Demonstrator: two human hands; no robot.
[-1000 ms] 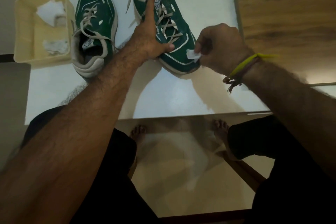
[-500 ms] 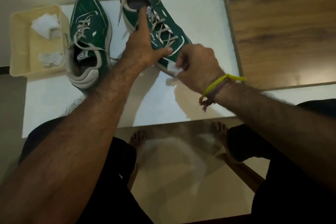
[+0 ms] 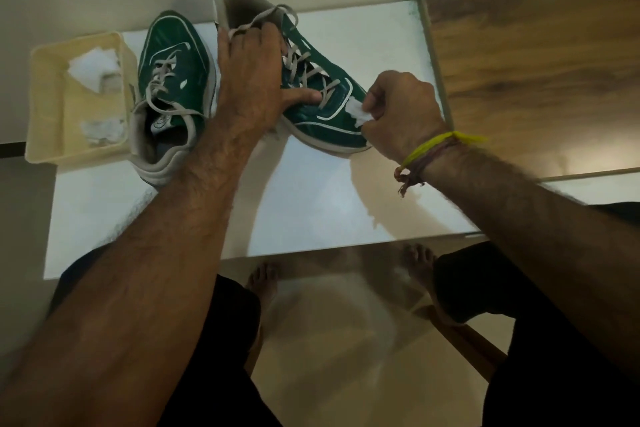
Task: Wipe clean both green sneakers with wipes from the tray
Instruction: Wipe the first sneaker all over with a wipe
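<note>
Two green sneakers with pale laces lie on a white table top [image 3: 311, 204]. The right sneaker [image 3: 322, 121] points its toe toward me and to the right. My left hand [image 3: 252, 80] grips it across the laces, thumb laid over the tongue. My right hand [image 3: 401, 111] pinches a small white wipe [image 3: 356, 112] against the toe of that sneaker. The left sneaker [image 3: 173, 73] lies beside it, heel toward me, untouched. A cream plastic tray [image 3: 52, 107] at the far left holds a clean folded wipe [image 3: 93, 68] and a crumpled one [image 3: 102, 130].
A wooden surface [image 3: 536, 55] adjoins the table on the right. The near part of the table is glass, and my bare feet [image 3: 263, 284] show through it. A wooden bar [image 3: 464, 343] runs below at the right.
My right hand with the wipe has slid from the near side of the right sneaker's toe up onto the toe's top. My left hand has shifted its grip over the laces.
</note>
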